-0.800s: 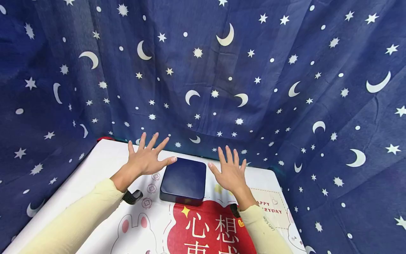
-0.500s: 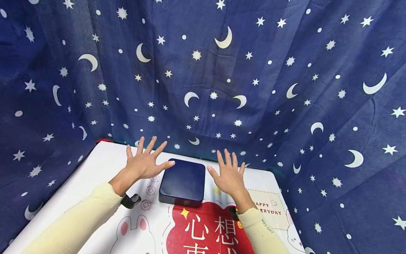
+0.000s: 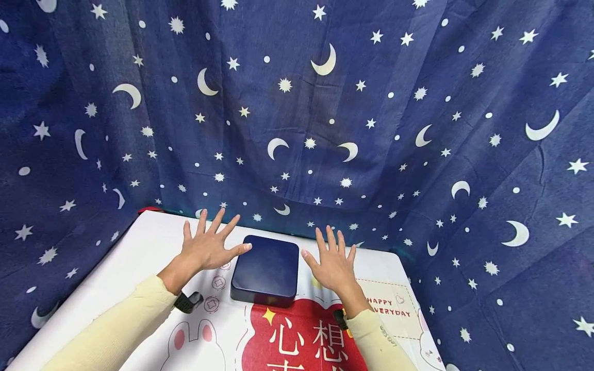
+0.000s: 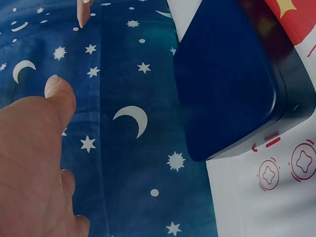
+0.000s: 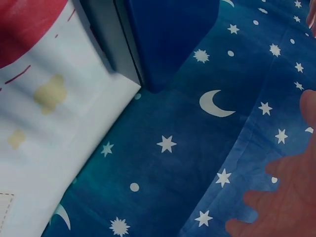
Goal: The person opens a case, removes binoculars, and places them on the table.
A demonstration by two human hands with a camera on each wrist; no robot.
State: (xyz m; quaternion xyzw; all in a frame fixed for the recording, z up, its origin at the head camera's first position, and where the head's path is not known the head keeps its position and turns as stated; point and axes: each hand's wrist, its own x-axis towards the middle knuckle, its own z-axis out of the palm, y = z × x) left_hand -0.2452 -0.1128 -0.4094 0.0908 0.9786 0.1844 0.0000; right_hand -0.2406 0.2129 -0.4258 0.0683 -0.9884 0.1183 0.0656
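Observation:
A dark blue box (image 3: 266, 268) with rounded corners and a flat lid sits on the table. To its left, my left hand (image 3: 206, 248) is held up with fingers spread, its thumb overlapping the box's edge in the head view. On the other side my right hand (image 3: 335, 268) is raised in the same way, fingers apart. Neither hand holds anything. In the left wrist view the box (image 4: 232, 79) appears well apart from the left hand (image 4: 32, 163). The right wrist view also has a gap between the box (image 5: 170, 39) and the right hand (image 5: 291, 192).
A white tablecloth (image 3: 158, 242) with a red printed patch (image 3: 260, 345), rabbit drawings and lettering covers the table. Behind and at both sides hangs a dark blue curtain (image 3: 297, 113) with moons and stars. A black wrist strap (image 3: 187, 303) shows under the left wrist.
The whole head view has shifted slightly, so the table, box and hands sit a little lower. Both hands stay spread beside the box, which stays where it is on the table.

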